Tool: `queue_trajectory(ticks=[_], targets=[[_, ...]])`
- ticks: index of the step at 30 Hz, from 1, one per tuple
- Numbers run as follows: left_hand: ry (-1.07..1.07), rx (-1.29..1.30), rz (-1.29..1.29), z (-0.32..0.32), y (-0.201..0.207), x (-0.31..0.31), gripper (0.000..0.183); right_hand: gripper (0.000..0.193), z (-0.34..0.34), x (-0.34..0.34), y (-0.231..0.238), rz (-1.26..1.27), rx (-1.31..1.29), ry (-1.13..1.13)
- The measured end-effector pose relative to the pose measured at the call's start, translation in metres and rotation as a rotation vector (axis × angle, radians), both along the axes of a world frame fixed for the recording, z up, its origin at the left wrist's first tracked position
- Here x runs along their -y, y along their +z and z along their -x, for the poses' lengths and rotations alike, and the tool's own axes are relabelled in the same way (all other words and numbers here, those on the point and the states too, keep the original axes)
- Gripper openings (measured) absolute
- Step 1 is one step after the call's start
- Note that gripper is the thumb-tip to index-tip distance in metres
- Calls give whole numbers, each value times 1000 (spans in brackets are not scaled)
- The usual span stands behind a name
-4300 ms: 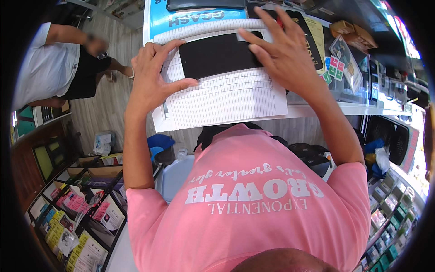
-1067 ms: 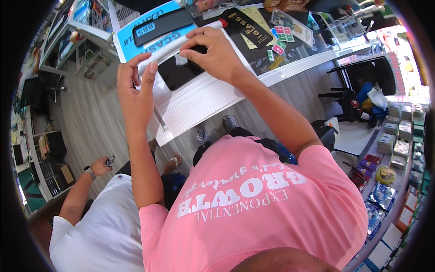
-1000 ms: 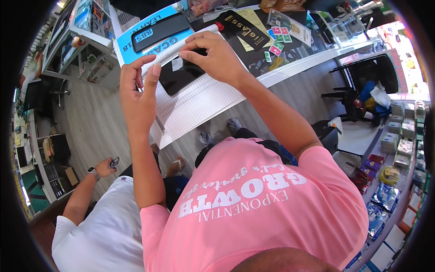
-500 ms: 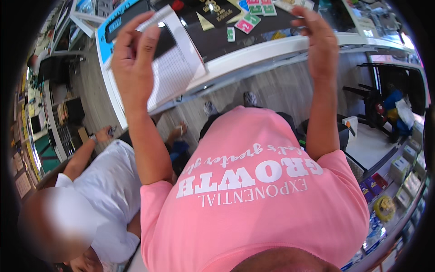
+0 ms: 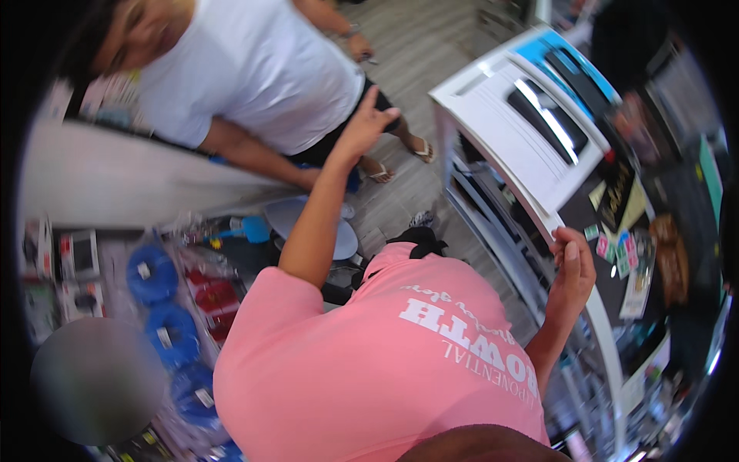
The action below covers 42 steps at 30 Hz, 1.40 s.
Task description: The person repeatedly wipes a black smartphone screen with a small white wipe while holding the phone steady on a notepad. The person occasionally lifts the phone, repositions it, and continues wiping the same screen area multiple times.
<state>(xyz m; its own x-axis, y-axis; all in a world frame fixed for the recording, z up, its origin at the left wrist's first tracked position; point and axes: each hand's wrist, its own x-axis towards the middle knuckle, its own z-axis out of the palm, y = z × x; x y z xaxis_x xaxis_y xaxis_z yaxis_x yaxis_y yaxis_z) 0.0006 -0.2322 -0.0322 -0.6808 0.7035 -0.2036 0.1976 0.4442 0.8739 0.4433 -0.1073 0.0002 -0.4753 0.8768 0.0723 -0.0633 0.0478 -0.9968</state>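
Note:
My left hand [image 5: 363,132] is raised in front of the other person, with the index finger stretched out and the thumb apart. It holds nothing. By the counter's front edge, my right hand [image 5: 573,271] hovers with fingers loosely bent, and nothing shows in it. The nearest thing to it is a white ruled pad [image 5: 512,158] lying on the counter [image 5: 603,323]. On the pad rests a flat black shiny rectangular object [image 5: 548,119]. Beyond my right hand lie small green and pink cards [image 5: 618,252] and a black and gold booklet [image 5: 616,200].
A person in a white shirt [image 5: 254,69] stands at the upper left, near my left arm. Blue round items in clear plastic [image 5: 169,335] line the left side, beside red packets [image 5: 214,300]. A grey stool seat [image 5: 304,219] is behind my left forearm.
My view has swung left, so the counter now lies on the right. My left hand has left the space above the pad and points toward the person. My right hand is lower, beside the counter edge.

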Motion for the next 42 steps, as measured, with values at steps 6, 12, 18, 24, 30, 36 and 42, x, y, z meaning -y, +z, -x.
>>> queue_trajectory(ticks=[6,12,18,24,30,36,42], targets=[[-17,209,159,89,-113,-51,118,29,58,7,9,-105,77,206],[-602,426,859,68,-242,116,47,25,116,26,23,-148,87,458],[322,-67,1039,168,-196,316,55,25,144,35,28,-154,137,557],[436,-217,1030,223,-177,308,50,24,158,43,34,-200,134,627],[308,39,879,77,-289,270,58,27,136,32,9,-77,114,551],[391,234,350,-47,-381,268,52,29,109,30,8,5,98,508],[824,708,-130,-45,-283,204,29,28,102,19,-2,4,132,526]])
